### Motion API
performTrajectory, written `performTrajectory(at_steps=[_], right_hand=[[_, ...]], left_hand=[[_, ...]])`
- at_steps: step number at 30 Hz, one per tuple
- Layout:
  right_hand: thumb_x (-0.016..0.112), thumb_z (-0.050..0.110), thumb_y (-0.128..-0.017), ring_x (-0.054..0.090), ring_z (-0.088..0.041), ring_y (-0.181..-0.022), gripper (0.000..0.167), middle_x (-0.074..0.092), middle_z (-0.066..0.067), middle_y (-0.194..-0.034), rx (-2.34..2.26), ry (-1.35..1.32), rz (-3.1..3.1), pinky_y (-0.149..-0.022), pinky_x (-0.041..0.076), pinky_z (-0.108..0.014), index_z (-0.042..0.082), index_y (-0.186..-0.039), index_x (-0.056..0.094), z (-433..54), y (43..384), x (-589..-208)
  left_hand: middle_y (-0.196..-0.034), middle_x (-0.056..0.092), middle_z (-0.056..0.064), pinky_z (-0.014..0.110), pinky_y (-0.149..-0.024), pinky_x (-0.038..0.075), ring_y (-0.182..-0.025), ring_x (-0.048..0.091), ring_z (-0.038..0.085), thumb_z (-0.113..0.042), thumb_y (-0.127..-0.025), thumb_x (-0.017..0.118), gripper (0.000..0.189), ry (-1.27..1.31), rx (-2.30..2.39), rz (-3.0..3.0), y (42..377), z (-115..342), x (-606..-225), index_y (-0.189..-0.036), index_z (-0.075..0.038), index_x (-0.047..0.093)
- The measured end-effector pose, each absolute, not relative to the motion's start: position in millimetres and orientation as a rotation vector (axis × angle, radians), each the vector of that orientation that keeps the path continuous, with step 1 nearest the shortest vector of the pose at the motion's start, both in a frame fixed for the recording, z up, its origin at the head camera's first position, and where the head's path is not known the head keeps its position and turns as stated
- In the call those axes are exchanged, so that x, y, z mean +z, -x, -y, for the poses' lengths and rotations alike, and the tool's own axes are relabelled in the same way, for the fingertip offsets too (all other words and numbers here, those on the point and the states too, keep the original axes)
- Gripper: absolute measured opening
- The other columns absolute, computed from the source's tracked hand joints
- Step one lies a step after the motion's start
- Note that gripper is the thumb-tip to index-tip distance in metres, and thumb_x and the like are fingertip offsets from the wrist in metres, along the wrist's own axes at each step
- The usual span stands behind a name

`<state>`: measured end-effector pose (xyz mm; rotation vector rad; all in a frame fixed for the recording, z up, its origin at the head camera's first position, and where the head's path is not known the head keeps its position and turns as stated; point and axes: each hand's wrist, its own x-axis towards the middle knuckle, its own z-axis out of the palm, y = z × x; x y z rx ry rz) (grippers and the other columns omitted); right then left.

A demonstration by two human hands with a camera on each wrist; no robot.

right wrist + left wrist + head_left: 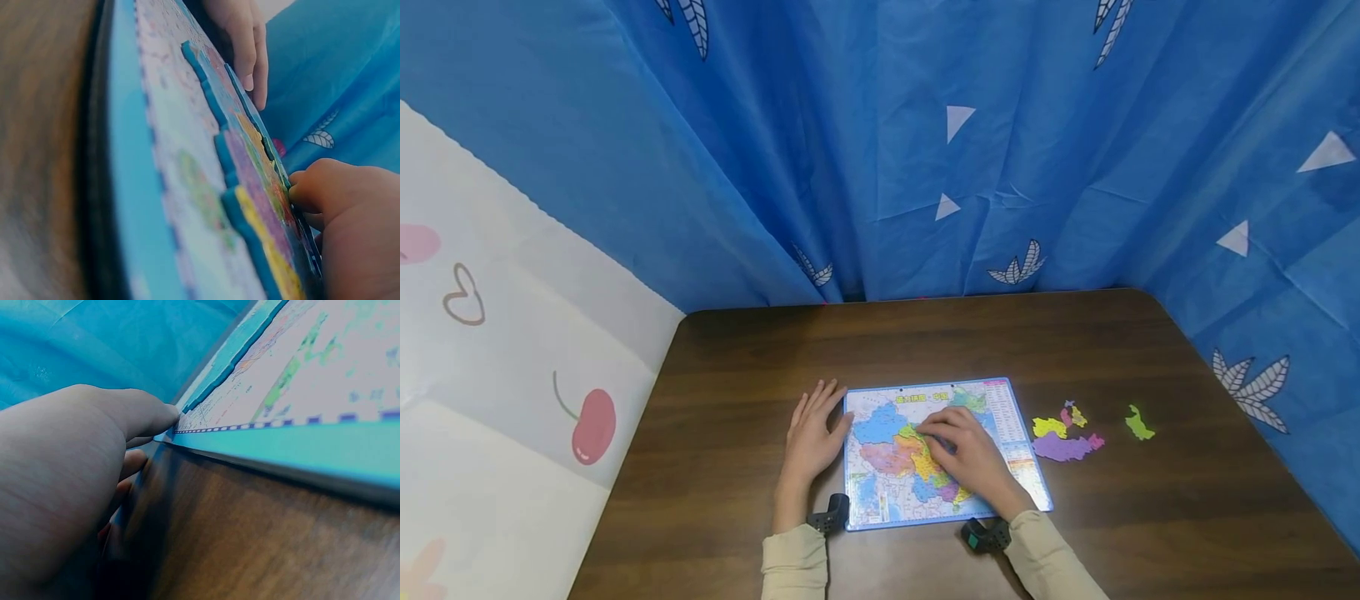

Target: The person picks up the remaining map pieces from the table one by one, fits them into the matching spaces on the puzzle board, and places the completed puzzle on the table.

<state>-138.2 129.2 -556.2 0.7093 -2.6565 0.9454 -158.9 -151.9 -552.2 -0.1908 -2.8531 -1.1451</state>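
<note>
A map puzzle board with a blue border lies on the table, coloured pieces filling much of its map. My left hand rests beside the board's left side, fingers extended; its thumb touches the board's edge. Over the board's middle is my right hand, its thumb and fingertips pinching a green puzzle piece at the map surface. In the right wrist view the right fingertips meet low against the board, and most of that piece is hidden.
Right of the board lie loose pieces: a yellow one, a purple one, a pink one and several small ones. A green piece lies farther right. A blue curtain hangs behind the brown table.
</note>
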Motion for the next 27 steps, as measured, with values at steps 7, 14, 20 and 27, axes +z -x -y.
performTrajectory(at_steps=[7, 14, 20, 27], right_hand=[[0.078, 0.018, -0.092, 0.058, -0.013, -0.112, 0.017, 0.070, 0.010, -0.111, 0.942, -0.695, 2.667, -0.094, 0.057, -0.040, 0.022, -0.108, 0.082, -130.5, 138.6, -555.6], [0.077, 0.017, -0.094, 0.056, -0.015, -0.112, 0.015, 0.068, 0.008, -0.110, 0.930, -0.690, 2.672, -0.093, 0.056, -0.041, 0.022, -0.107, 0.082, -129.7, 138.4, -553.9], [0.078, 0.018, -0.093, 0.056, -0.014, -0.113, 0.016, 0.068, 0.009, -0.109, 0.902, -0.692, 2.690, -0.095, 0.056, -0.041, 0.023, -0.107, 0.082, -129.3, 139.4, -554.4], [0.076, 0.013, -0.094, 0.057, -0.014, -0.113, 0.019, 0.070, 0.010, -0.110, 0.939, -0.667, 2.695, -0.094, 0.056, -0.040, 0.023, -0.109, 0.081, -130.2, 139.9, -554.6]], left_hand=[[-0.163, 0.042, 0.009, 0.051, -0.129, 0.011, -0.156, 0.028, 0.029, -0.029, -0.101, 0.064, 0.051, 0.200, -1.142, 2.852, 159.8, 150.5, -552.7, -0.148, -0.011, 0.057], [-0.163, 0.042, 0.009, 0.051, -0.129, 0.011, -0.156, 0.028, 0.030, -0.030, -0.101, 0.065, 0.052, 0.193, -1.125, 2.860, 159.9, 151.6, -554.6, -0.148, -0.011, 0.056], [-0.163, 0.042, 0.009, 0.050, -0.129, 0.010, -0.157, 0.028, 0.029, -0.029, -0.101, 0.065, 0.052, 0.193, -1.136, 2.859, 159.9, 152.1, -554.1, -0.148, -0.011, 0.056], [-0.163, 0.042, 0.010, 0.051, -0.129, 0.011, -0.156, 0.028, 0.030, -0.028, -0.100, 0.065, 0.051, 0.196, -1.143, 2.855, 160.1, 151.0, -553.3, -0.148, -0.010, 0.057]])
